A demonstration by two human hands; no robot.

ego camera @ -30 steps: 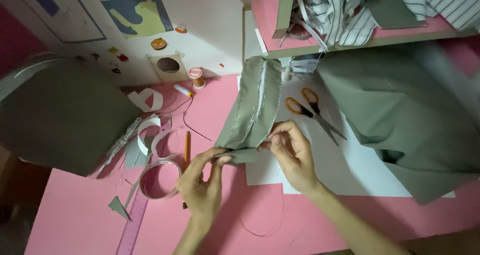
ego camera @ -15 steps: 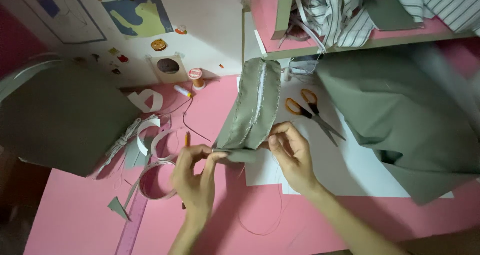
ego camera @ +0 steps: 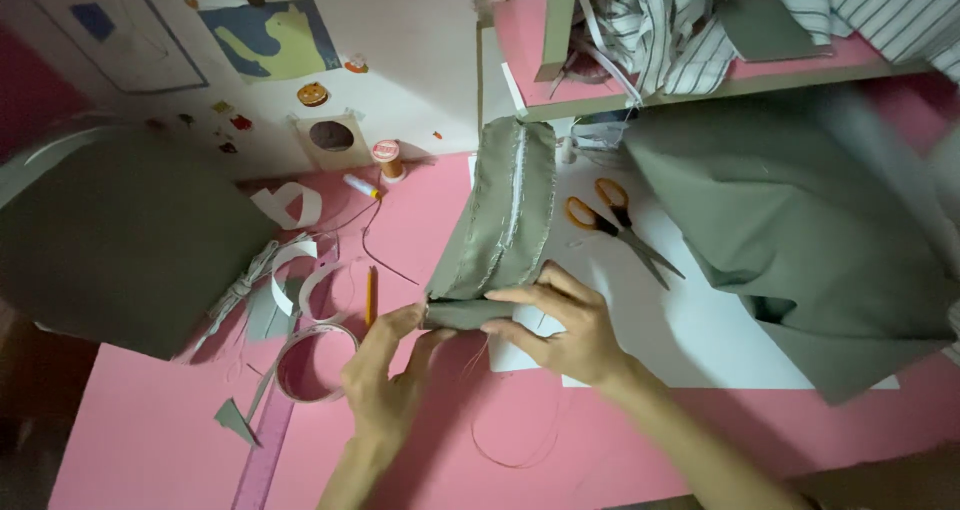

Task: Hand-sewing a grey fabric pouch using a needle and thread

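— Two hands on one piece: the left hand [ego camera: 385, 370] pinches the near end of the green fabric strip [ego camera: 505, 220] between thumb and fingers, and the right hand [ego camera: 560, 325] presses down on the same end with its fingers spread flat over the fold.

— Where does the strip lie?

— On the pink table [ego camera: 150, 440], running away from the person toward the white wall, its far end raised. Two frayed raw edges meet along its middle, so the long sides look already turned in; the near end is folded over, and I judge that fold to be the part in hand, not yet fixed. I cannot make out a needle, though a loose thread [ego camera: 510, 440] curls on the table just below the hands.

— And around it?

— Orange-handled scissors [ego camera: 620, 225] lie on a white sheet [ego camera: 700, 340] to the right, beside a large heap of the same green cloth [ego camera: 800, 230]. To the left are a pencil [ego camera: 370, 295], a roll of tape [ego camera: 315, 365], paper scraps and a spool of thread [ego camera: 387, 158].
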